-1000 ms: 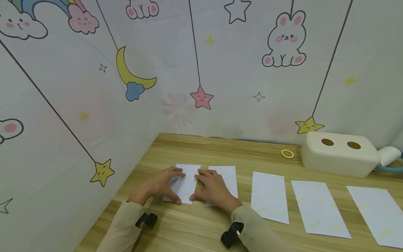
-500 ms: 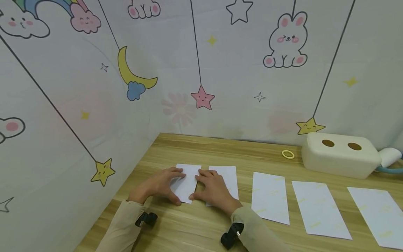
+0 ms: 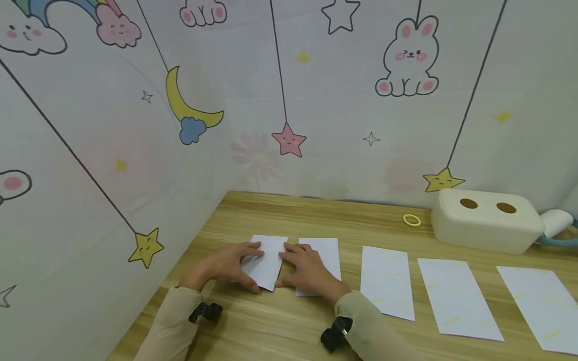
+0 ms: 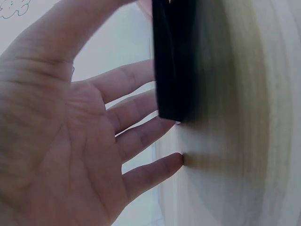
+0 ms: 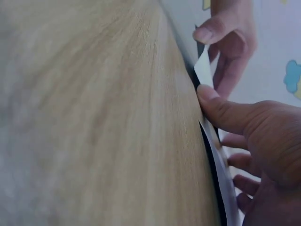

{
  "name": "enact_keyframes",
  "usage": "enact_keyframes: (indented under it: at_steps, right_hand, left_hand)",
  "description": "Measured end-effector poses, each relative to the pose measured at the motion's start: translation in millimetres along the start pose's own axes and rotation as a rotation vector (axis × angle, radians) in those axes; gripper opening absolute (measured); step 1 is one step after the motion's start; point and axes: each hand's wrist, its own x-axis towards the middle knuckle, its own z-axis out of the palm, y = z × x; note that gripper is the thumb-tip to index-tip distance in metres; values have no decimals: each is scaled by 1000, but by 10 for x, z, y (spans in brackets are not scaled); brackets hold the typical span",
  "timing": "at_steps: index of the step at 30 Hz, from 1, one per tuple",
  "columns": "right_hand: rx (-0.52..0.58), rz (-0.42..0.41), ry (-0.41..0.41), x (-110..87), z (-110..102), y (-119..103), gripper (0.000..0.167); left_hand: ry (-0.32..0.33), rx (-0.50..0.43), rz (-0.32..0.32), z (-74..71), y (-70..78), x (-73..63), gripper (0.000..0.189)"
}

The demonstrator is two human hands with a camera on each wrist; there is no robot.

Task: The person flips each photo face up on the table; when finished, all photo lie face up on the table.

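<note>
A white card (image 3: 266,258) lies between my hands at the left of the row, its near left side tilted up off the table. My left hand (image 3: 232,265) holds that left side, thumb at the near edge and fingers spread along the far part. In the left wrist view the left hand's fingertips meet a black slab-like shape (image 4: 171,61), seemingly the card's dark underside. My right hand (image 3: 307,268) stands at the card's right edge, fingers slightly bent, partly over a second card (image 3: 329,253). In the right wrist view its thumb is by the lifted white corner (image 5: 203,68).
Several more white cards with faint yellow marks, such as the middle one (image 3: 386,281), lie in a row to the right. A yellow ring (image 3: 412,220) and a cream box with two holes (image 3: 487,220) stand behind. Patterned cloth walls (image 3: 334,150) border the wooden table.
The card's near left corner has risen off the table, and my left hand has shifted slightly left. My right thumb has moved slightly away from the card's near right corner.
</note>
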Motion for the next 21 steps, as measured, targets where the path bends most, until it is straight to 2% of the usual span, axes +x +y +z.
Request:
enact_keyframes:
  at_steps: [9, 14, 18, 21]
  right_hand:
    - [-3, -2, 14, 24, 20, 2, 60]
    - [13, 4, 102, 36, 78, 3, 52]
    - [106, 47, 185, 37, 103, -3, 52]
    - [173, 88, 236, 32, 112, -1, 52]
  left_hand:
    - [-20, -71, -7, -35, -55, -41, 86]
    - [-27, -121, -4, -40, -43, -39, 81]
    - [-35, -207, 11, -48, -34, -30, 63]
    - [-39, -232, 26, -46, -32, -12, 54]
